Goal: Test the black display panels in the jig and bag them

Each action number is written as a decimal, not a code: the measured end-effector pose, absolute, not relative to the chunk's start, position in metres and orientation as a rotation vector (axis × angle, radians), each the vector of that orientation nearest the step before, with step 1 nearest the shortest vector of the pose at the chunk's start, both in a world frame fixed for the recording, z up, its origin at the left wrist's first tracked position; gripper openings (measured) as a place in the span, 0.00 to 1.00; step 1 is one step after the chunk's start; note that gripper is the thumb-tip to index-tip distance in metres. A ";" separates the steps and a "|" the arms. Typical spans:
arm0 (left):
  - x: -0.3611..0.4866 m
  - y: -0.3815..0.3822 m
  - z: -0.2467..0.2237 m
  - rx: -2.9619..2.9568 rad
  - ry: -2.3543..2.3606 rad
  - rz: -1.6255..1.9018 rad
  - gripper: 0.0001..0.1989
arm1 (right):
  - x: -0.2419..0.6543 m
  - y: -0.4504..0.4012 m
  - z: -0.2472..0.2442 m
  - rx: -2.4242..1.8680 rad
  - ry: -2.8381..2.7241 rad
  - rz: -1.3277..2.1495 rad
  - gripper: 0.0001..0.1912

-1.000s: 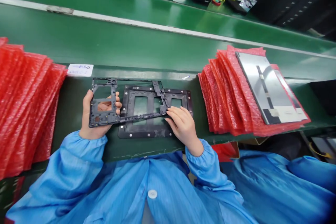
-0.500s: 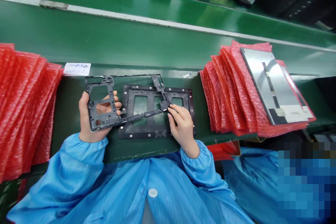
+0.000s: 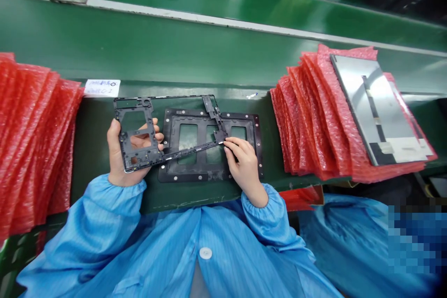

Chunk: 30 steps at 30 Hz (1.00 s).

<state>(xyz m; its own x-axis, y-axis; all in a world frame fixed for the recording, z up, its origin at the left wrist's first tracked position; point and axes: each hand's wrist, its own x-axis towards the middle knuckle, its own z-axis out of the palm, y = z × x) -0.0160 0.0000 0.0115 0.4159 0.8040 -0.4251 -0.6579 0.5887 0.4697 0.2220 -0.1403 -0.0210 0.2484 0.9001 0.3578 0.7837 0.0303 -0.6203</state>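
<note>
A thin black tablet frame with large openings is held tilted above the bench. My left hand grips its wide left end, thumb on the outer edge and fingers showing behind the openings. At the lower right corner of the frame, my right hand pinches the edge between thumb and fingers. Beneath and partly covered by it lies a black fixture plate with rectangular windows and several round silver studs along its border.
Red bubble-wrap bags are stacked at the left, and more red bags at the right carry a silver display panel. A handwritten label lies near the ledge. A co-worker's blue sleeve shows at lower right.
The view has shifted slightly, so the bag stack at the right appears farther right. Both hands keep their hold on the tablet frame, whose tilt is nearly the same.
</note>
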 end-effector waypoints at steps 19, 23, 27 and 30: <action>-0.015 -0.004 0.018 0.243 0.654 0.962 0.36 | 0.214 -0.135 -0.020 -1.784 -1.442 0.208 0.10; -0.017 -0.005 0.018 0.233 0.611 0.964 0.35 | 0.212 -0.134 -0.017 -1.735 -1.372 0.248 0.10; -0.019 -0.005 0.019 0.220 0.597 0.957 0.33 | 0.212 -0.134 -0.012 -1.670 -1.293 0.271 0.08; -0.022 -0.005 0.019 0.211 0.564 0.949 0.33 | 0.214 -0.134 -0.008 -1.640 -1.167 0.287 0.11</action>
<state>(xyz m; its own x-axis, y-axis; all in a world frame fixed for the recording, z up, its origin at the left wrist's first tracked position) -0.0215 -0.0047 0.0187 0.4517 0.8152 -0.3625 -0.7080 0.5748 0.4103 0.2141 -0.1343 -0.0084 0.4952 0.7956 0.3490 0.5433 0.0299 -0.8390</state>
